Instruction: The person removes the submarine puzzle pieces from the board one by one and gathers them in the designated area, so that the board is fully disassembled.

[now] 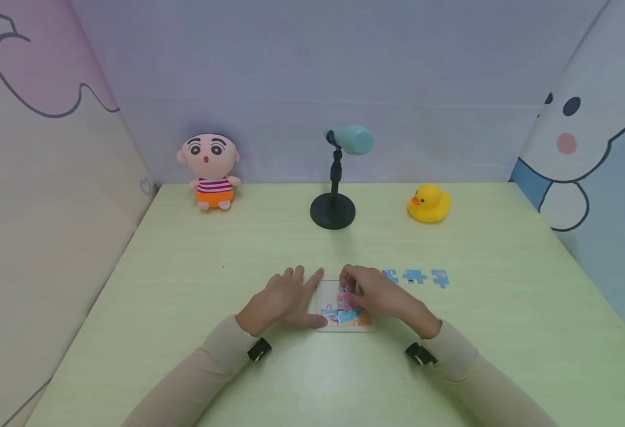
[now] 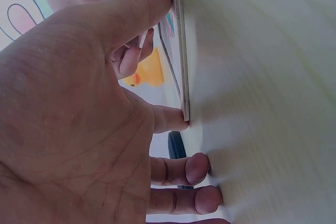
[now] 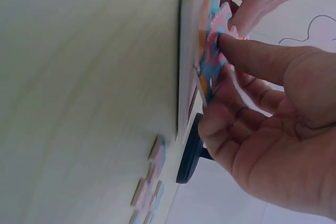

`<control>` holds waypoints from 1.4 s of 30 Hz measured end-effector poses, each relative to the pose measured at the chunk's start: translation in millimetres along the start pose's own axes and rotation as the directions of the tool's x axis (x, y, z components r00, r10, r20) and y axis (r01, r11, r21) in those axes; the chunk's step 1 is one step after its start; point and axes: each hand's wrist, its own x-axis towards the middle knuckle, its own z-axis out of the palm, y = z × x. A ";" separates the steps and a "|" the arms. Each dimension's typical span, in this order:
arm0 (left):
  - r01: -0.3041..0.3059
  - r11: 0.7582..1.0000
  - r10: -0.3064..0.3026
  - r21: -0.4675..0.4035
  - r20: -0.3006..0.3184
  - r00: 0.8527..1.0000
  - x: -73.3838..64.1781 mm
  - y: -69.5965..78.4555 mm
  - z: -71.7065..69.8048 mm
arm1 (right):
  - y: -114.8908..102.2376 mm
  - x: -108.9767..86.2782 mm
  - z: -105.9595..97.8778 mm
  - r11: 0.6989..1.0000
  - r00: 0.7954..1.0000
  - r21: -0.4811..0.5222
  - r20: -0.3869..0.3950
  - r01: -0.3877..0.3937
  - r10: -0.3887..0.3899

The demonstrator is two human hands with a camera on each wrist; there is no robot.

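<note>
A jigsaw puzzle board (image 1: 327, 290) lies flat on the table, its lower row holding blue, pink and orange pieces and its upper left part bare. My left hand (image 1: 286, 298) spreads along the board's left side; its thumb rests on the lower left corner and the index finger touches the upper left edge. Over the board, my right hand (image 1: 373, 289) pinches a pink and blue puzzle piece (image 3: 222, 20) between thumb and fingers, tilted in the right wrist view. Whether that piece touches its neighbours I cannot tell. Several loose puzzle pieces (image 1: 414, 276) lie right of the board.
At the back of the pale green table (image 1: 158, 284) stand a plush doll (image 1: 214, 172), a light-blue device on a black stand (image 1: 334, 210) and a yellow rubber duck (image 1: 430, 203). Walls close in the left, back and right sides.
</note>
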 end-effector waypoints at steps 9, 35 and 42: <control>0.002 1.000 -0.002 -0.026 0.001 1.000 -0.7 -0.4 1.3 | 7.4 -5.0 -1.3 0.998 0.998 -0.015 -0.021 0.062 -0.063; -0.004 0.999 0.004 -0.041 0.003 1.000 -2.5 0.0 0.0 | 64.6 -53.5 -55.7 0.998 0.997 0.044 -0.075 -0.033 0.036; -0.008 0.998 0.008 -0.062 -0.006 1.000 -2.3 0.2 0.0 | 80.8 -66.7 -62.5 0.997 0.996 0.047 -0.068 -0.062 0.065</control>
